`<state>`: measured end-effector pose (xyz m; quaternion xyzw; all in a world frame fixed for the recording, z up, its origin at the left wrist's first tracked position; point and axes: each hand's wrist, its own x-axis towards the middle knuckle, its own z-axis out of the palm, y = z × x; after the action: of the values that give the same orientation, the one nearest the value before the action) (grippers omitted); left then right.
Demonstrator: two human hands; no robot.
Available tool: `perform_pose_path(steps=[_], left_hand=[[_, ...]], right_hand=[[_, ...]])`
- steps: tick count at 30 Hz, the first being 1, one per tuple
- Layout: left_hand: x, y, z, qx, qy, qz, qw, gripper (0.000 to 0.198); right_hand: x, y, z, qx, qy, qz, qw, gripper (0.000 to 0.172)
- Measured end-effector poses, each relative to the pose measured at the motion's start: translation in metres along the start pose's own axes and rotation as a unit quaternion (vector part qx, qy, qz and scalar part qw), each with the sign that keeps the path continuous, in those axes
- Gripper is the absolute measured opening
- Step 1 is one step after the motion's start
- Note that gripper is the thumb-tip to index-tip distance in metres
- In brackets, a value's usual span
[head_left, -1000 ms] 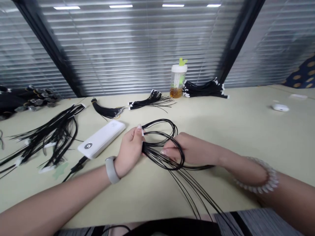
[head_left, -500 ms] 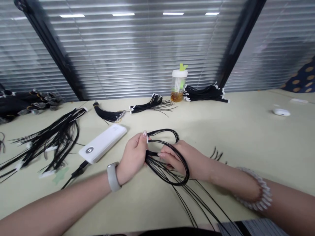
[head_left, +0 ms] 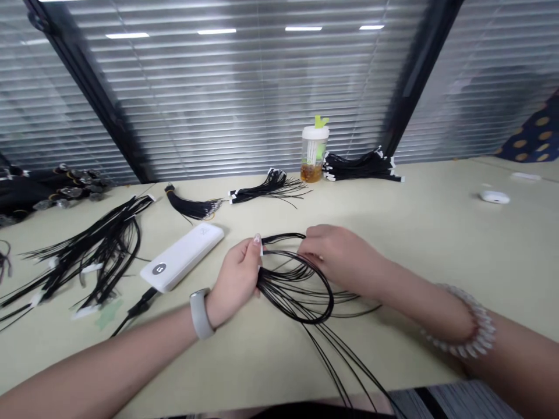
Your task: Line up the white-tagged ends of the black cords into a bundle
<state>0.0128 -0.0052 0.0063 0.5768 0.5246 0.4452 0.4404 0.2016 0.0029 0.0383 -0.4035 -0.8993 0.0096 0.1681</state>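
Note:
My left hand [head_left: 238,267] is closed on a bundle of thin black cables [head_left: 305,319], with a white connector end showing under the thumb. From that grip the cables bend round in a loop to the right. Their loose ends trail down over the table's front edge. My right hand [head_left: 338,256] is at the upper right of the loop, fingers curled in on the cables; its fingertips are partly hidden. A white power bank [head_left: 186,256] with a black lead lies left of my left hand.
More black cables [head_left: 105,244] lie spread at the left. Along the back are a tied cable bundle [head_left: 190,203], another bundle [head_left: 266,187], a drink bottle [head_left: 313,154] and a stack of cables [head_left: 362,166]. A white earphone case [head_left: 495,197] sits at the right, before window blinds [head_left: 262,87].
My right hand has moved up and slightly right, away from the middle of the bundle. The cables there have fanned out to the right. My left hand keeps its grip.

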Motion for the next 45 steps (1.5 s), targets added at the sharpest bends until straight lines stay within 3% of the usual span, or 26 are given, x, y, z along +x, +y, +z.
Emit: perform_pose_path(steps=[3,5,8,11,13,14,16,19,21,26,31,45], left_hand=[[0.001,-0.001,0.000,0.002,0.005,-0.010,1.000,0.042],[0.001,-0.001,0.000,0.005,0.009,-0.007,1.000,0.042],[0.000,0.001,-0.001,0.007,0.004,-0.011,1.000,0.042],[-0.002,0.002,-0.001,0.009,-0.011,-0.006,1.000,0.042],[-0.003,0.001,-0.001,0.014,-0.019,0.002,1.000,0.042],[-0.003,0.001,-0.001,0.016,-0.020,0.004,1.000,0.042],[-0.003,0.001,-0.001,0.020,-0.021,0.011,1.000,0.042],[-0.003,0.002,-0.001,0.021,-0.022,0.017,0.999,0.042],[-0.004,0.002,-0.002,0.018,-0.027,0.016,0.999,0.041],[-0.005,0.000,-0.002,0.021,-0.047,0.034,0.998,0.040],[-0.004,-0.003,-0.002,0.022,-0.059,0.045,0.997,0.040],[-0.004,0.002,-0.002,0.051,-0.062,0.065,0.995,0.040]], right_hand=[[0.000,0.007,-0.008,-0.015,0.095,0.076,0.993,0.018],[0.001,0.013,-0.013,0.089,0.195,0.126,0.969,0.016],[0.005,0.021,-0.019,0.316,0.296,0.203,0.878,0.025],[0.009,0.025,-0.019,0.473,0.350,0.210,0.781,0.023],[0.010,0.024,-0.016,0.514,0.353,0.200,0.756,0.023],[0.011,0.023,-0.013,0.520,0.330,0.200,0.762,0.028],[0.010,0.019,-0.008,0.504,0.249,0.199,0.803,0.037],[0.009,0.011,0.001,0.437,0.132,0.194,0.868,0.020],[0.007,0.006,0.005,0.390,0.097,0.184,0.897,0.013],[0.002,-0.006,0.010,0.306,0.062,0.154,0.937,0.020],[0.000,-0.012,0.012,0.264,0.047,0.146,0.952,0.022],[0.001,-0.013,0.012,0.262,0.067,0.142,0.952,0.020]])
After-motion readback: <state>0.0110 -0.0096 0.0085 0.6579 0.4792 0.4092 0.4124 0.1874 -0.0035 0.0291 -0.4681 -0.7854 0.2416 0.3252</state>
